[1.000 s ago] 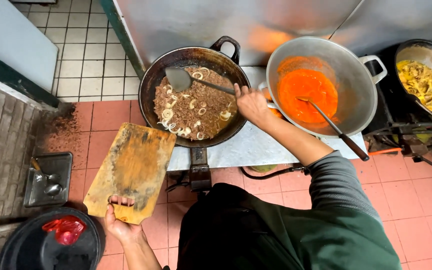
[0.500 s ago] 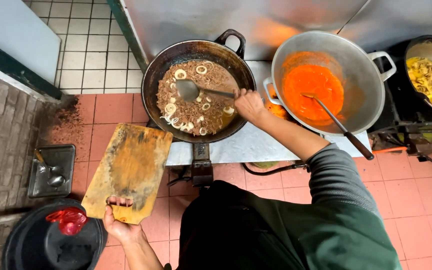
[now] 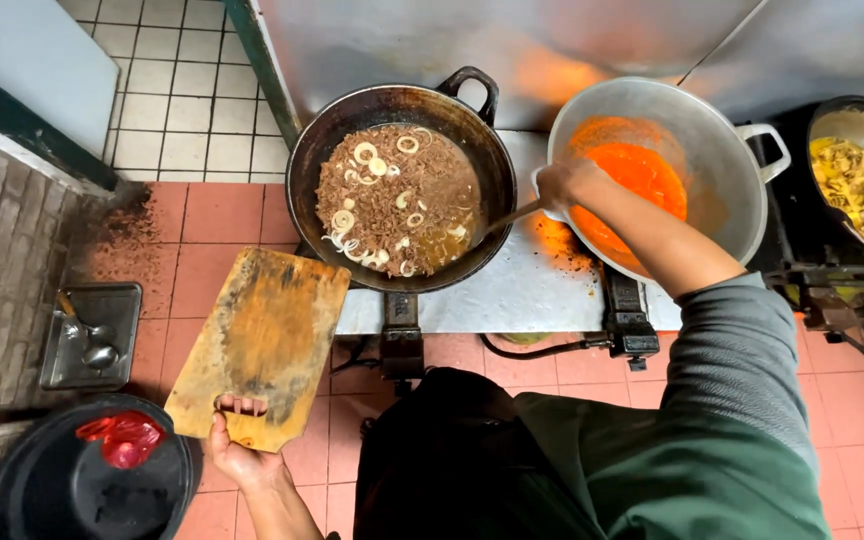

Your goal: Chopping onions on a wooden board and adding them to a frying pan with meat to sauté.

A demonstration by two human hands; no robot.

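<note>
Right hand closes its grip on a metal spoon handle dipping into the dark round wok of browned mince and onion rings. Left hand grips a worn wooden cutting board beside it.

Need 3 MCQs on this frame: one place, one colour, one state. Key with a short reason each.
1. Where is the wooden cutting board?
A. On the stove
B. Held by its handle slot in the left hand, below the dark wok
C. Inside the black bin

2. What colour is the sauce in the silver wok?
A. Green
B. White
C. Orange

3. What is the right hand doing?
A. Gripping a utensil handle that reaches into the dark wok
B. Hanging empty
C. Resting on the floor

Answers: 1 B, fingers show through the slot; 2 C, it is bright orange; 3 A, the handle runs from the fist into the browned food.
</note>
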